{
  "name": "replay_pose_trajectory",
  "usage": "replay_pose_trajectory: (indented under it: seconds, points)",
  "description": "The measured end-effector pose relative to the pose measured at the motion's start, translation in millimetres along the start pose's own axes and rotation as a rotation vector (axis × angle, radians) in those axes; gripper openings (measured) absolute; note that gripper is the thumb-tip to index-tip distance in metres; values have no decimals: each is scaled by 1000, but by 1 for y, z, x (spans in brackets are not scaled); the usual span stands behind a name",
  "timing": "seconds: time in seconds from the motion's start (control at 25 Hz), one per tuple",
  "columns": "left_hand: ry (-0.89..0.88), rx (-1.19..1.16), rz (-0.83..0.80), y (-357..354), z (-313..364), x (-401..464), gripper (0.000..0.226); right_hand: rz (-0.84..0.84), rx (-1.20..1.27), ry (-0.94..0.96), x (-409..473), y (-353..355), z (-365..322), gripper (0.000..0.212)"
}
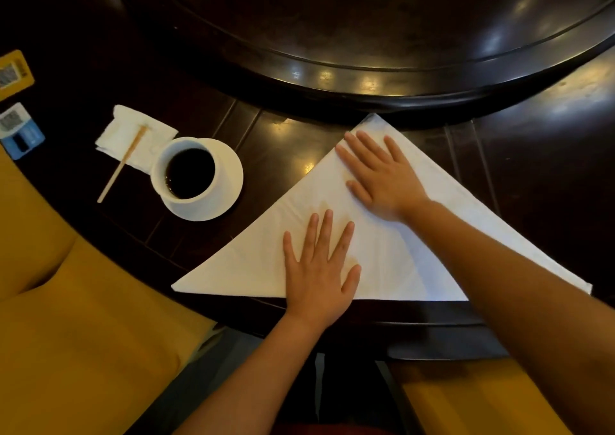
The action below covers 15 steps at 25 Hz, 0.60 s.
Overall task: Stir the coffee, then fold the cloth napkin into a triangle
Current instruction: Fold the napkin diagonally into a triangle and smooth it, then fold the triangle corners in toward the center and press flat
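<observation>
White napkin [432, 251] lies folded in a triangle on the desk [532, 155]; left hand [319, 268] and right hand [382, 178] press it, palms flat, fingers spread.

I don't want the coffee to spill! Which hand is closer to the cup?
Left. The left hand lies flat on the napkin, below and right of the cup. The right hand rests farther right, near the napkin's top corner.

Dark glossy table [549, 155], raised centre [366, 28], perhaps mustard seats [83, 318].
</observation>
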<state>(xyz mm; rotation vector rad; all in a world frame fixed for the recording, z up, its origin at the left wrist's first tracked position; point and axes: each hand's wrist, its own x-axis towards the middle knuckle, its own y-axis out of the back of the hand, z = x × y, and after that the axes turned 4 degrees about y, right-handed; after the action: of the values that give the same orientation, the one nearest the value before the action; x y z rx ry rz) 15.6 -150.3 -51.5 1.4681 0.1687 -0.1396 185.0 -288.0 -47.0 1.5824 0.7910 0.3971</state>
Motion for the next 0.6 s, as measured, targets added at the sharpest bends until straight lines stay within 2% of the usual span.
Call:
replay_pose_trajectory:
  seconds: [0.12,0.32,0.4,0.52,0.6]
  points:
    - [-4,14,-12,1,0,2,73,27,-11,-23,14,5,20,63]
    - [-59,28,-33,3,-5,-2,76,97,53,-280,15,1,15,65]
    - [-81,54,-44,4,-8,-5,77,117,106,-329,9,3,6,65]
    - [-65,55,-45,8,-11,-8,77,125,182,-330,-21,7,-5,64]
    - [-52,23,-20,13,1,-6,75,169,225,-412,-62,7,-12,63]
